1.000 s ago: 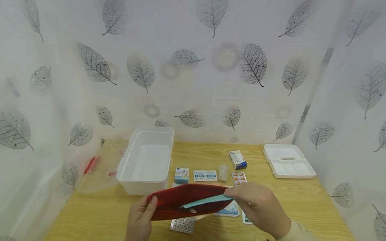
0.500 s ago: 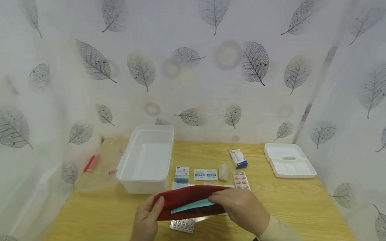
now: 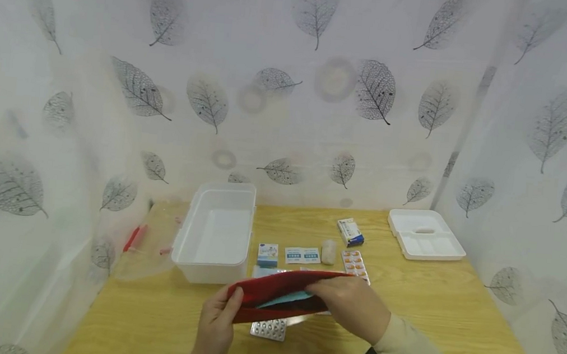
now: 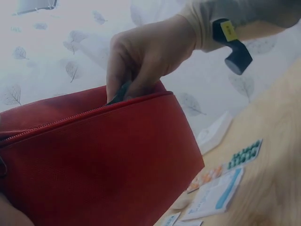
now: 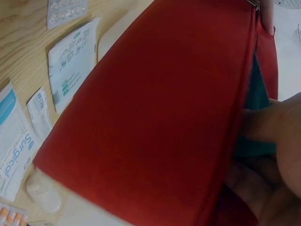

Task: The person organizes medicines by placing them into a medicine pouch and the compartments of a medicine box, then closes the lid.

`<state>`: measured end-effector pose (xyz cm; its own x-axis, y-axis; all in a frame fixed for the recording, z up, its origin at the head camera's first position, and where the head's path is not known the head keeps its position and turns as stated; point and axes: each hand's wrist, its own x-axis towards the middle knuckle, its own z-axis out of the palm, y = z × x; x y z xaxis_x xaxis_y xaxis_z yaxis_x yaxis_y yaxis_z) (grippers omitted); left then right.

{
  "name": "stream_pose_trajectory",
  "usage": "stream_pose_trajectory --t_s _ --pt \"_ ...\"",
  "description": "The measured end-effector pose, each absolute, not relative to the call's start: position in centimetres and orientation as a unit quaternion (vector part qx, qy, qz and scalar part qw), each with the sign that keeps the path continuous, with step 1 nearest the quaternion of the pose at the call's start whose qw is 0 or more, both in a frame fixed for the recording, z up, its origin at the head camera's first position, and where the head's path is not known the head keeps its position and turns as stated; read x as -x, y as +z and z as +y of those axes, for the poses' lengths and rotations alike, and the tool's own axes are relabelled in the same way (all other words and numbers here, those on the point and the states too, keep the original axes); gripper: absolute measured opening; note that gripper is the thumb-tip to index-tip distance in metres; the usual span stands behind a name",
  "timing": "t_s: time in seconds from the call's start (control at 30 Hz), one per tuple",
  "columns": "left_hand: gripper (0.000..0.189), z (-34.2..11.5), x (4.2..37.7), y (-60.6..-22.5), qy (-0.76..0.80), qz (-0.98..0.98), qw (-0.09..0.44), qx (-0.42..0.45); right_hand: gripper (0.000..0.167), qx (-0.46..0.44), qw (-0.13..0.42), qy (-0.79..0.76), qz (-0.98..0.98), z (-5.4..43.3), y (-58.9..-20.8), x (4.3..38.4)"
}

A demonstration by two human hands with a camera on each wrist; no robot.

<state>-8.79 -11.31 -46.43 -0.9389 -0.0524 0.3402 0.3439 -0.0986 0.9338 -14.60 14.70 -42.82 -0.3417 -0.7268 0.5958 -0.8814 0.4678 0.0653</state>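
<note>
Two hands (image 3: 216, 326) (image 3: 353, 305), one red pouch (image 4: 103, 162), one teal item (image 3: 287, 299) inside.

Head view: wide, the farthest back, set above the near side of the table (image 3: 434, 308), facing forward and down. Left wrist view: close against the red pouch (image 4: 103, 160), tilted, facing across it toward the right hand (image 4: 150, 49). Right wrist view: equally close, facing down past the red pouch. Common to all three: red pouch, orange blister pack (image 3: 355, 265).

Open red pouch (image 4: 103, 160), blue-green item (image 3: 285, 299) inside
</note>
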Motion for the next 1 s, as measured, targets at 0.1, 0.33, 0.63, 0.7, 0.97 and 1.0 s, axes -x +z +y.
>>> stream_pose_trajectory --t_s 0.1,0.33,0.63,0.7,0.97,1.0 --pt "0.026 -11.1 8.9 -46.5 -0.740 -0.646 0.131 0.131 0.027 -0.505 0.252 0.129 -0.815 14.1 -42.8 14.6" --pt "0.026 -11.0 8.9 -46.5 -0.740 -0.647 0.129 0.126 0.029 -0.481 0.158 0.127 -0.853 13.4 -42.9 14.5" --pt "0.027 -11.1 8.7 -46.3 -0.737 -0.658 0.115 0.105 0.019 -0.477 0.118 0.098 -0.866 13.5 -43.0 14.2" --pt "0.027 -11.1 8.7 -46.2 -0.735 -0.662 0.115 0.091 0.018 -0.487 0.119 0.099 -0.859 13.5 -43.0 14.2" --pt "0.029 -11.9 8.9 -46.2 -0.741 -0.661 0.119 0.026 0.018 -0.504 0.153 0.140 -0.838 13.9 -42.4 14.3" --pt "0.029 -12.0 8.9 -46.2 -0.742 -0.660 0.119 0.019 0.019 -0.505 0.164 0.145 -0.835 14.1 -42.3 14.3"
